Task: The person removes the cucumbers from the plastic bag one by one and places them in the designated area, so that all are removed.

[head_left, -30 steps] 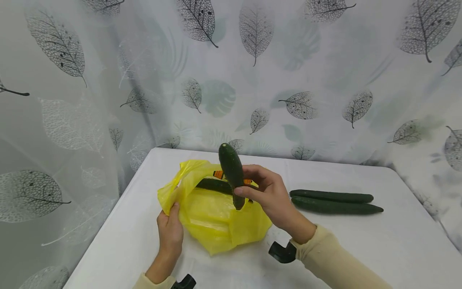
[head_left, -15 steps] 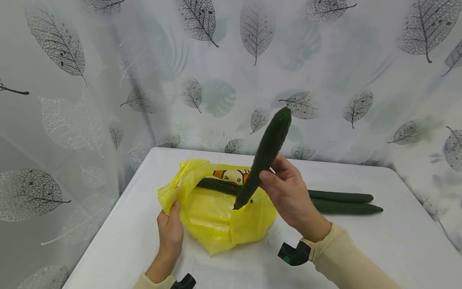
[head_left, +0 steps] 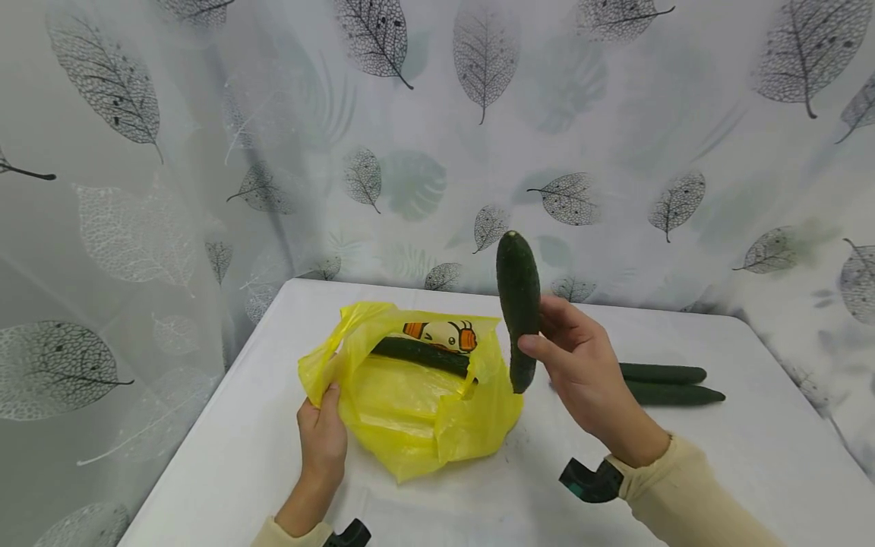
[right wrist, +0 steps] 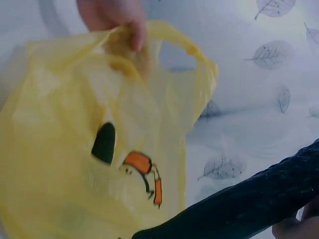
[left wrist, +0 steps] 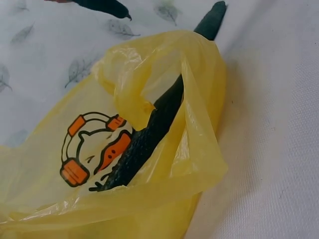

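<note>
My right hand (head_left: 595, 380) pinches a dark green cucumber (head_left: 519, 296) between thumb and fingers, nearly upright in the air at the right side of a yellow plastic bag (head_left: 396, 410). At the bag's left, my left hand (head_left: 323, 437) grips the gathered edge of the plastic; the right wrist view shows this left hand (right wrist: 112, 15) at the top. Another cucumber (head_left: 420, 355) lies inside the bag's opening, beside a printed cartoon face (head_left: 444, 334). In the left wrist view, this cucumber (left wrist: 144, 144) runs diagonally, its lower end hidden by plastic.
Two cucumbers (head_left: 663, 373) lie side by side on the white table (head_left: 738, 456) at the right, partly hidden behind my right hand. A leaf-printed curtain (head_left: 615, 137) hangs behind the table and along its left side.
My right hand has moved right with the cucumber, from in front of the bag to beside it. The cucumber tipped rightward, then came back near upright. My left hand has stayed in place.
</note>
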`<state>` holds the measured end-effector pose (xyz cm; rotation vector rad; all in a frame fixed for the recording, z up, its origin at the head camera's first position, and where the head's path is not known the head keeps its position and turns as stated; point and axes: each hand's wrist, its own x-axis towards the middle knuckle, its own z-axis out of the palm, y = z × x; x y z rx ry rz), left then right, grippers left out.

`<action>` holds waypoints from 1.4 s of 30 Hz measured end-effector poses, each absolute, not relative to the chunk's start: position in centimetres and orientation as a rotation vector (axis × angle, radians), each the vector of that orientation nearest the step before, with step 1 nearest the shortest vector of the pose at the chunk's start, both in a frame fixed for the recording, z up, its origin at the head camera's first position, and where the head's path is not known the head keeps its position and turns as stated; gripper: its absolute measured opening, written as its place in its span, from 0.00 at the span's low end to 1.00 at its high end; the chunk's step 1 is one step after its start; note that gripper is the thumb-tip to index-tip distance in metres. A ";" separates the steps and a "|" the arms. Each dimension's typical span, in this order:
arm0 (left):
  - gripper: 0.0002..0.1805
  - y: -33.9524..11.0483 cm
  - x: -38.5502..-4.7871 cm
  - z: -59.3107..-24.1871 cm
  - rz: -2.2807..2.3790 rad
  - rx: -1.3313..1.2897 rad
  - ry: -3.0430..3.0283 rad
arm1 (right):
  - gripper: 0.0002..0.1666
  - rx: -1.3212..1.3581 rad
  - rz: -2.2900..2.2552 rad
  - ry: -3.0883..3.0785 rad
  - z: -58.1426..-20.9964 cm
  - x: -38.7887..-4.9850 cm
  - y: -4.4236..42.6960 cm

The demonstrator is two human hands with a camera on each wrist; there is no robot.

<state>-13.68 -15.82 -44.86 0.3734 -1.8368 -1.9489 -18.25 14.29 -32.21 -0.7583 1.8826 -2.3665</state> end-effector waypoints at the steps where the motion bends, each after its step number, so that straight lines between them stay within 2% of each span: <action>1: 0.23 -15.8 -13.7 -44.9 -1.950 0.370 -1.836 | 0.25 -0.778 -2.346 1.921 -32.3 -18.2 14.6; 14: 0.22 -15.9 -13.7 -45.0 -1.957 0.331 -1.815 | 0.28 -1.078 -1.896 2.534 -34.4 -18.0 18.9; 27: 0.21 -15.9 -13.7 -44.9 -1.958 0.319 -1.819 | 0.34 -1.048 -1.238 3.144 -38.7 -18.3 25.1; 42: 0.21 -15.9 -13.7 -44.8 -1.979 0.304 -1.807 | 0.29 -0.891 -0.612 3.351 -43.3 -19.0 30.8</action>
